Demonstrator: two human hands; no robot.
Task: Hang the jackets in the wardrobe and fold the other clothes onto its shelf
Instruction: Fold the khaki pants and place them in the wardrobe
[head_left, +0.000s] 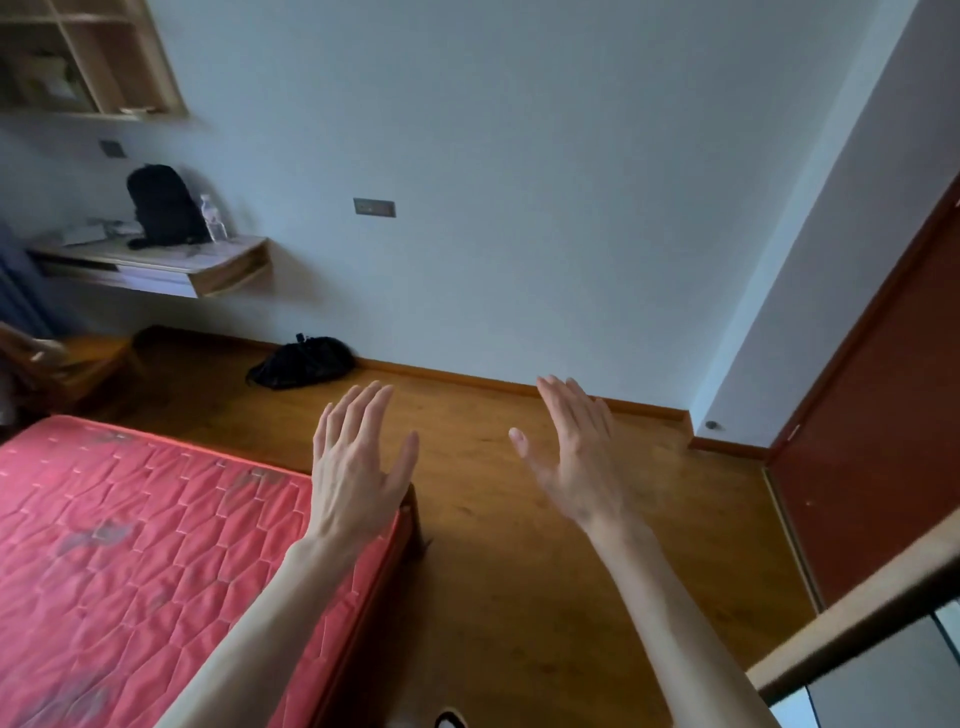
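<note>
My left hand (358, 462) is stretched out in front of me with straight, spread fingers and holds nothing; it hovers over the corner of the red quilted mattress (156, 545). My right hand (576, 452) is raised beside it over the wooden floor, fingers straight, palm turned inward, also empty. A wooden edge (852, 618) at the lower right may belong to the wardrobe; I cannot tell for sure. No jackets or other clothes show on the bed.
A black bag (301, 361) lies on the floor by the wall. A wall-mounted desk (208, 265) carries a black backpack (161, 208) and a water bottle (214, 218). A wooden chair (78, 364) stands at left, a dark red door (883, 415) at right.
</note>
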